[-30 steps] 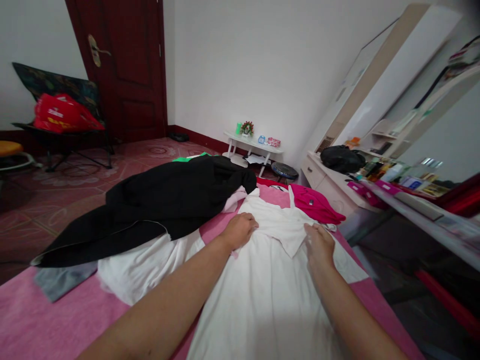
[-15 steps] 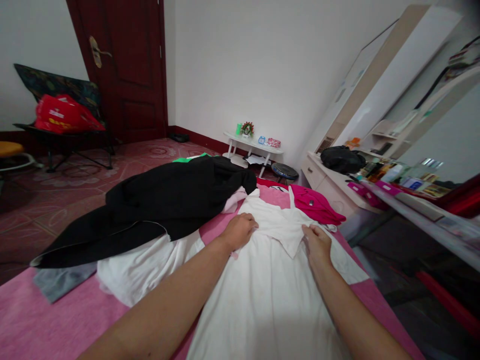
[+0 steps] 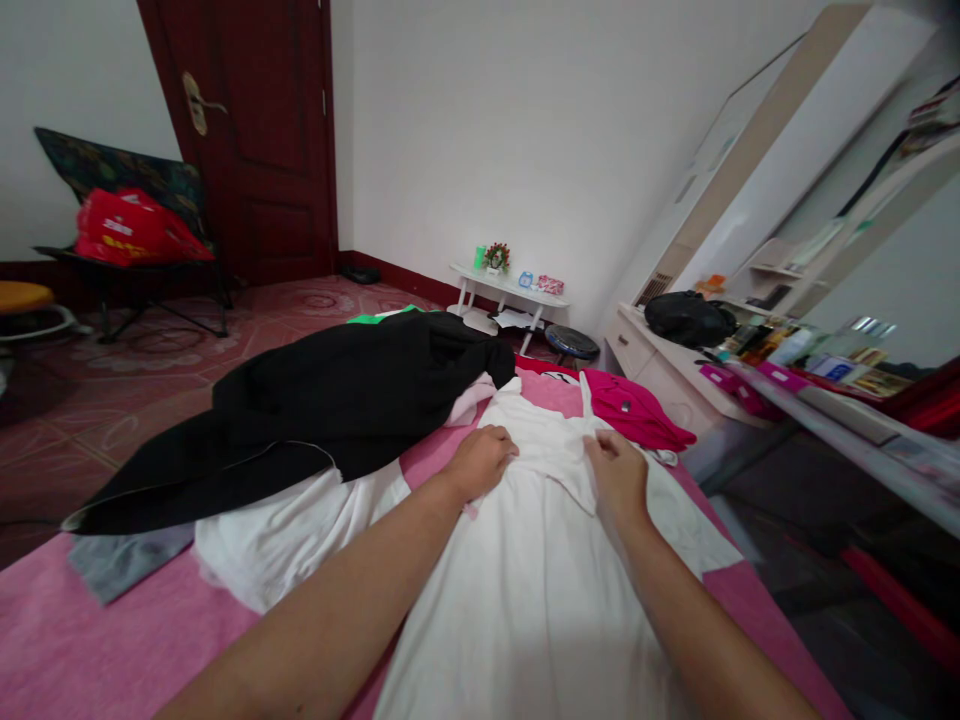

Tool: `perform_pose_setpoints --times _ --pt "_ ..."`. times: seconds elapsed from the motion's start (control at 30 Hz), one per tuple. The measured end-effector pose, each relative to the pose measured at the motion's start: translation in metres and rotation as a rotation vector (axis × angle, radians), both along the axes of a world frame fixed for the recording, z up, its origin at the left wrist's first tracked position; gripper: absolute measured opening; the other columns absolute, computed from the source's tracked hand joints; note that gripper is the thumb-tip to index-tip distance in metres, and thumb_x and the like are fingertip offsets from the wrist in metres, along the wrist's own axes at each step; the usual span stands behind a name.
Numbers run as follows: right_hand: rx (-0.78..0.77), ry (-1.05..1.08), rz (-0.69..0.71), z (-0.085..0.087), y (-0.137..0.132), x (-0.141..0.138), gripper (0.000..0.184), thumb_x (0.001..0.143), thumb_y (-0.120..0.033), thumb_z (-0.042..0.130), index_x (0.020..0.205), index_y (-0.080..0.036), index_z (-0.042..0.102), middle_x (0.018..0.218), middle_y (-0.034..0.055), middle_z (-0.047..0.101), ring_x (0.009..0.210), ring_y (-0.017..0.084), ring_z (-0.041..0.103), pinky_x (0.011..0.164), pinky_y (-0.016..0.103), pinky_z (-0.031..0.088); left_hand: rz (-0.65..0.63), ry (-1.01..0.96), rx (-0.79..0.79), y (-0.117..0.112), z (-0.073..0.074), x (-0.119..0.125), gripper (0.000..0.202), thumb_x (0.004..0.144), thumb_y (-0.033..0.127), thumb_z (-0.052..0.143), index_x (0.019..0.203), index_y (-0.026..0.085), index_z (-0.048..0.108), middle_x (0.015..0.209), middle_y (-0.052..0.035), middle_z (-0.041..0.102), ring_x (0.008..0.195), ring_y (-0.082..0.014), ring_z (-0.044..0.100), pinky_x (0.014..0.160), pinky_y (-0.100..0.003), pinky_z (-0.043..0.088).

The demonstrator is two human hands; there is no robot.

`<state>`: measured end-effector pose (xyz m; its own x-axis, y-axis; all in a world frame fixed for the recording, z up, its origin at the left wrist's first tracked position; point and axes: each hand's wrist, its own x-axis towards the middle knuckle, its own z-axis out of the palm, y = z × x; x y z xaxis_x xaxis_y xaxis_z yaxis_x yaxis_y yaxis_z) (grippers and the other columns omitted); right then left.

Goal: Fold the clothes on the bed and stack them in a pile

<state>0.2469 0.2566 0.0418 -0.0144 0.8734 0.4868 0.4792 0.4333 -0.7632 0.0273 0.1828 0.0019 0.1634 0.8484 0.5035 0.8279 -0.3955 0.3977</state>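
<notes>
A white garment (image 3: 540, 590) lies spread on the pink bed cover (image 3: 90, 640) in front of me. My left hand (image 3: 480, 462) rests on its upper left part, fingers curled over the cloth. My right hand (image 3: 616, 472) sits near the garment's collar flap, fingers bent and pinching the white fabric. Both forearms reach over the garment from the bottom of the view.
A black garment (image 3: 330, 400) lies over white cloth at left, a magenta garment (image 3: 637, 412) at the bed's far right. A dresser (image 3: 675, 370) with a black bag stands right. A low white table (image 3: 510, 290), a dark red door (image 3: 247, 140) and a chair with a red bag (image 3: 127, 230) lie beyond.
My right hand has slid left along the collar flap towards the garment's middle. My left hand has stayed in place.
</notes>
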Motion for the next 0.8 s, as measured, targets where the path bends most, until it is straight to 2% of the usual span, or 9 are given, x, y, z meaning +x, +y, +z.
perform_pose_setpoints --times 0.1,0.17,0.27,0.33,0.4,0.57,0.63,0.8 --pt "0.104 -0.427 0.213 0.017 -0.028 -0.024 0.013 0.076 -0.028 0.055 0.075 -0.022 0.067 0.080 -0.0001 0.068 0.073 0.017 0.059 0.070 0.026 0.041 -0.006 -0.030 0.002 0.001 -0.001 0.000 0.026 0.084 0.011 0.050 0.098 0.020 0.071 0.098 -0.0055 0.065 0.094 -0.0181 0.059 0.087 -0.029 0.047" --pt "0.166 -0.519 0.264 0.025 -0.043 -0.036 0.014 0.079 -0.025 0.053 0.076 -0.023 0.066 0.086 0.0003 0.068 0.075 0.016 0.059 0.070 0.026 0.040 -0.010 -0.047 0.002 0.001 0.000 -0.001 0.026 0.084 0.011 0.050 0.098 0.019 0.071 0.098 -0.0058 0.066 0.093 -0.0181 0.059 0.087 -0.029 0.047" --pt "0.309 -0.485 0.111 0.029 -0.047 -0.040 0.015 0.083 -0.025 0.050 0.081 -0.023 0.065 0.092 0.0031 0.068 0.084 0.019 0.058 0.076 0.029 0.040 -0.011 -0.057 0.001 0.000 0.001 -0.001 0.027 0.083 0.010 0.050 0.098 0.019 0.071 0.098 -0.0060 0.066 0.093 -0.0183 0.059 0.088 -0.029 0.047" --pt "0.356 -0.489 0.005 0.024 -0.040 -0.035 0.016 0.084 -0.026 0.049 0.083 -0.022 0.065 0.094 0.0048 0.067 0.092 0.022 0.056 0.081 0.031 0.038 -0.007 -0.053 -0.001 0.000 0.001 -0.001 0.027 0.082 0.009 0.051 0.096 0.019 0.071 0.098 -0.0059 0.067 0.094 -0.0185 0.059 0.088 -0.029 0.046" --pt "0.324 -0.528 -0.026 0.011 -0.030 -0.027 0.018 0.084 -0.028 0.050 0.087 -0.022 0.066 0.096 0.0060 0.067 0.094 0.024 0.055 0.082 0.033 0.038 -0.002 -0.050 -0.002 0.000 0.001 -0.001 0.028 0.081 0.008 0.051 0.095 0.019 0.071 0.097 -0.0058 0.066 0.094 -0.0185 0.059 0.088 -0.030 0.046" --pt "0.113 -0.570 0.071 -0.024 -0.020 -0.018 0.023 0.082 -0.034 0.051 0.091 -0.021 0.068 0.094 0.0062 0.065 0.085 0.021 0.058 0.073 0.030 0.041 -0.001 -0.048 -0.001 0.000 0.002 0.000 0.029 0.079 0.006 0.051 0.094 0.019 0.071 0.096 -0.0056 0.066 0.093 -0.0184 0.059 0.088 -0.030 0.046" --pt "0.089 -0.555 0.075 -0.027 -0.024 -0.020 0.022 0.083 -0.035 0.050 0.088 -0.022 0.068 0.090 0.0040 0.064 0.080 0.019 0.059 0.069 0.028 0.041 0.001 -0.053 -0.003 0.000 0.004 0.000 0.028 0.078 0.007 0.051 0.093 0.019 0.072 0.096 -0.0057 0.066 0.093 -0.0185 0.059 0.087 -0.029 0.046" --pt "0.027 -0.575 0.072 -0.020 -0.031 -0.027 0.026 0.079 -0.047 0.057 0.091 -0.025 0.067 0.093 0.0018 0.065 0.077 0.018 0.059 0.067 0.028 0.040 -0.021 -0.066 0.008 -0.001 0.004 0.000 0.031 0.078 0.006 0.051 0.094 0.020 0.073 0.096 -0.0059 0.067 0.092 -0.0186 0.060 0.086 -0.030 0.046"
